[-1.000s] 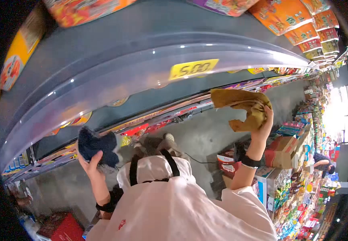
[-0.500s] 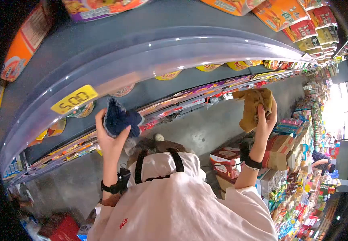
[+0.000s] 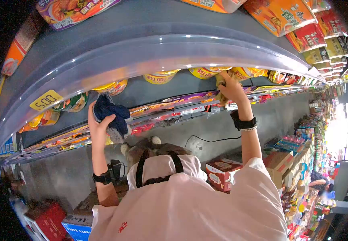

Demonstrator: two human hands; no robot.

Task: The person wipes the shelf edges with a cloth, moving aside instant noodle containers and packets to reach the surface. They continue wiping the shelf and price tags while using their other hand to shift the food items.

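The person's pale shirt (image 3: 182,205) is filling the bottom of the view, with 2 black straps (image 3: 158,168) running over it. Both arms are reaching up, each with a dark band at the wrist.

The left hand (image 3: 97,125) is gripping a blue cloth (image 3: 111,114) — fingers curled round its lower edge, thumb on the near side. The cloth is bunched and is pressing against the front of a lower shelf (image 3: 174,105), just below the cups (image 3: 158,77) lined up under the big shelf edge (image 3: 162,52).

The right hand (image 3: 231,86) is reaching higher and further along, its fingers closing on a tan cloth (image 3: 221,97). Only a scrap of the cloth is showing under the palm; the rest is hidden by the hand. It is lying against the row of cups where that row is meeting the lower shelf.

A yellow tag (image 3: 45,100) reading 500 is sitting on the shelf edge, left of the blue cloth. Orange and red packets (image 3: 280,14) are lying on top of the big shelf.

Below the hands, the grey floor (image 3: 210,124) is showing, with a black cable (image 3: 210,140) trailing across it. A red box (image 3: 222,174) is standing by the right elbow, and a blue box (image 3: 77,223) beside a red crate (image 3: 45,219) on the left.

Further off on the right, an aisle of stacked goods (image 3: 302,193) is running away — another person (image 3: 317,181) is bending there, too small to make out.
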